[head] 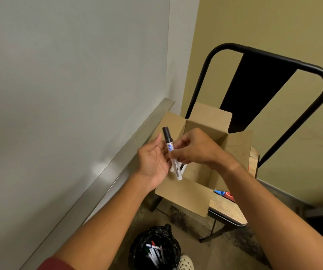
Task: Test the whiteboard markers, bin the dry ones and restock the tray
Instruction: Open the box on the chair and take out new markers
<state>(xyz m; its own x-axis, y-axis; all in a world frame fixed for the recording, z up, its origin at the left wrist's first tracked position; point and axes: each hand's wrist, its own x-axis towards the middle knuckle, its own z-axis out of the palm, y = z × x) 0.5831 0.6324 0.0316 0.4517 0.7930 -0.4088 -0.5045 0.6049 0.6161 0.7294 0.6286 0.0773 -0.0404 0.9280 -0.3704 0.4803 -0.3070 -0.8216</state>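
- Whiteboard [69, 75] fills the wall beyond the left hand, its metal tray [117, 168] running along the bottom edge just outside that hand.
- Right hand [193, 147] pinches a marker [172, 153] at mid-barrel, black cap pointing up and away, clear barrel end down.
- Left hand [152, 160] open, palm up, fingers loosely spread, just beside the marker; cannot tell if fingertips touch it.
- Open cardboard box [191, 191] sits right under both hands, flaps out, on a chair [273, 78] with a black metal back.
- Below the left forearm, near the floor: bin [154, 248] lined with a black bag, several markers inside.
- Small red and blue items [224, 194] on the chair seat under the right wrist; unclear what they are.
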